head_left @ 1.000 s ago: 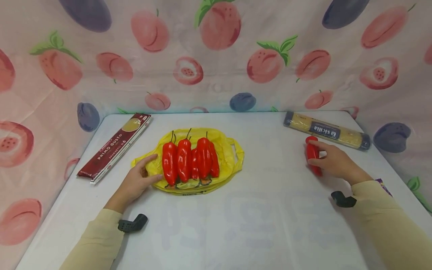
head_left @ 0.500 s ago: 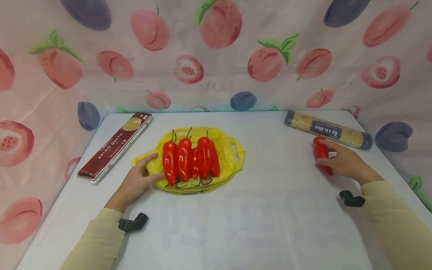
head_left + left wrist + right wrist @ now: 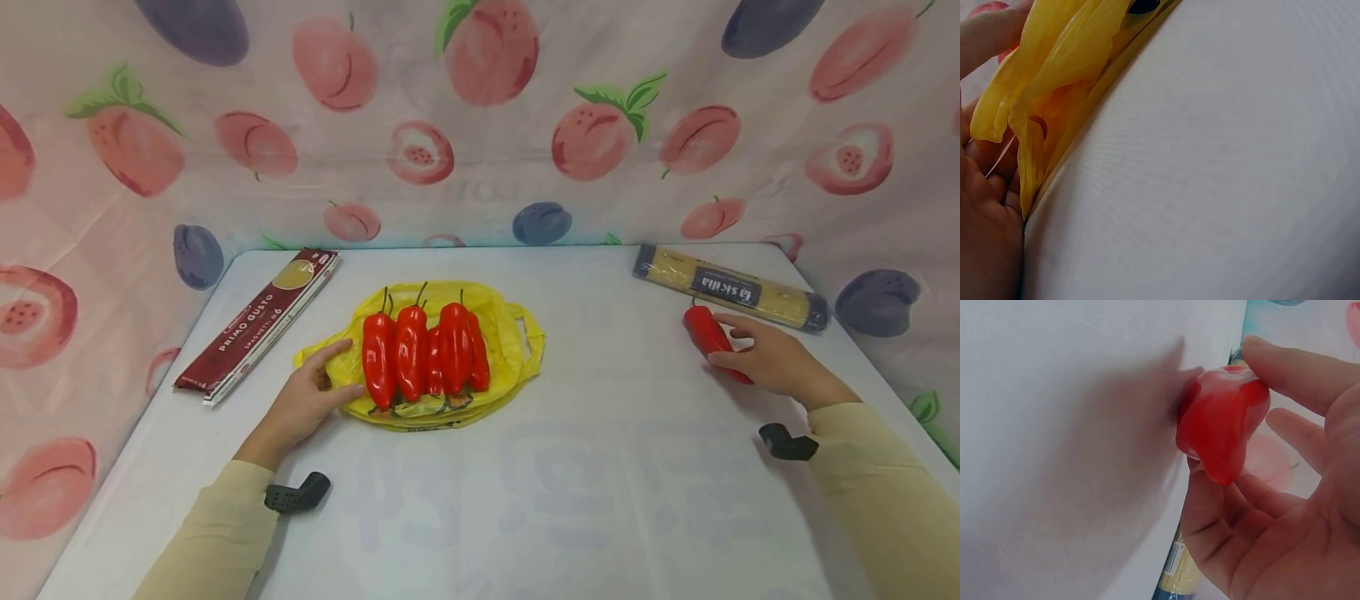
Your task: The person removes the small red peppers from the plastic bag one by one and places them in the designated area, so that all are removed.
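A red pepper [image 3: 705, 328] sits toward the counter's right side, pinched between the thumb and fingers of the right hand [image 3: 776, 360]; whether it touches the counter [image 3: 592, 500] is hard to tell. Just behind it lies a yellow pack of spaghetti [image 3: 727, 288]. Well to the left, more red peppers [image 3: 411, 354] lie in a row on a yellow bag [image 3: 510, 337]. The left hand [image 3: 298, 408], thumb and forefinger spread apart, touches the bag's left edge, near a dark red spaghetti packet [image 3: 258, 325].
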A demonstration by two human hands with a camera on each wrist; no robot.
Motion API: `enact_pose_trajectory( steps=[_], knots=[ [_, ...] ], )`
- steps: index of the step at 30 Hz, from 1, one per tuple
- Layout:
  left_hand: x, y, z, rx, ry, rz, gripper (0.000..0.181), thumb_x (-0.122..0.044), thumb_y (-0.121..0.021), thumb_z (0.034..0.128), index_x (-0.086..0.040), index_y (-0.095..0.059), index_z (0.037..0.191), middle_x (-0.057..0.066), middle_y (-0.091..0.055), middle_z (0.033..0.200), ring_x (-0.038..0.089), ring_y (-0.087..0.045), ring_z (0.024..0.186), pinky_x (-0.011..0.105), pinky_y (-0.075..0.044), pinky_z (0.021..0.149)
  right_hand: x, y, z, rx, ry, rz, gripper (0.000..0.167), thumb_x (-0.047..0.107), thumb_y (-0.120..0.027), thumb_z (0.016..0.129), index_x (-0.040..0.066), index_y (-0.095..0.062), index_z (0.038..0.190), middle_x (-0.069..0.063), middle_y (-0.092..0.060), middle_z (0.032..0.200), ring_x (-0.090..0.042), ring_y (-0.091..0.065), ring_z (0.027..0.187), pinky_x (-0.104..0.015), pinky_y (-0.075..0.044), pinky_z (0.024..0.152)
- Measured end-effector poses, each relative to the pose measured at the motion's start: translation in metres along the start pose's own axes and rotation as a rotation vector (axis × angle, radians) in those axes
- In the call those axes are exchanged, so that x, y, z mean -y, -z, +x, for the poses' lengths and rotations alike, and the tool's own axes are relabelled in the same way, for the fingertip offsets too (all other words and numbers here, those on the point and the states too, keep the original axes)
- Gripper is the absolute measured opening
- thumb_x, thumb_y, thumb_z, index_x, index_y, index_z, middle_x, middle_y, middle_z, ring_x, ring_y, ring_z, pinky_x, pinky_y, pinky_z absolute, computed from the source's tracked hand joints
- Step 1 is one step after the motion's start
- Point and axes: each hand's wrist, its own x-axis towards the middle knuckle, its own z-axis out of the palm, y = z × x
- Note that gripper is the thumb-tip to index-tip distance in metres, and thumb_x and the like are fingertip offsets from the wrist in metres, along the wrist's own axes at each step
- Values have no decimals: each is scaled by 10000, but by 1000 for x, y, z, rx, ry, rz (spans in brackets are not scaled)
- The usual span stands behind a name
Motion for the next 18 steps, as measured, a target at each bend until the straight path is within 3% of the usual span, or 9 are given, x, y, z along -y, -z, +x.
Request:
enact_pose_trajectory(
  steps=[8,18],
  knots=[
    [0,0,-1,-6,-6,7,822,-326,-744,899,-144,-311,1574,215,-269,1582,417,-303,1395,623,-287,1116,5,-1,-1,-8,-27,5,918,521,-609,954,-13,-181,1566,-408,-300,1431,-610,-342,1246,-667,-471,905],
    [0,0,0,-9,-14,16,816,-329,-743,899,-134,-320,1569,223,-264,1585,431,-283,1396,653,-262,1111,10,-10,3,8,19,37,893,387,-687,938,8,-187,1574,-392,-316,1429,-599,-372,1246,-621,-509,892]
  ],
)
